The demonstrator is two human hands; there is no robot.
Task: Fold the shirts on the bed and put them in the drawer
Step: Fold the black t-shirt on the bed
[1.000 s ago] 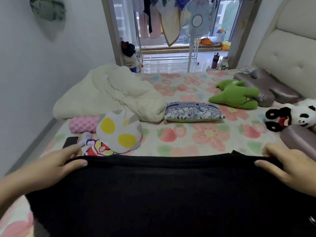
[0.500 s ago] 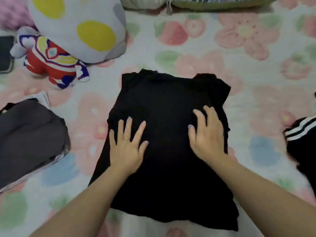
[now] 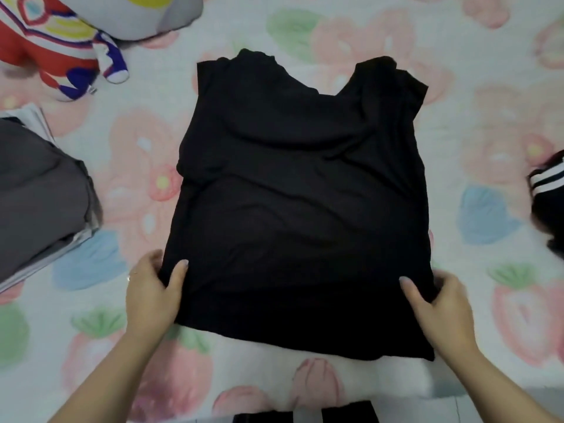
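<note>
The left hand [image 3: 152, 294] pinches the black shirt [image 3: 299, 193] at its edge, thumb on top, fingers tucked beneath. The right hand [image 3: 439, 303] grips likewise; the shirt lies flat between both thumbs.

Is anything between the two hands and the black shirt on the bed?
No. The left hand and the right hand both pinch the black shirt near its lower corners, thumbs on top. The grey folded pile lies apart, to the left. No drawer is in view.
</note>
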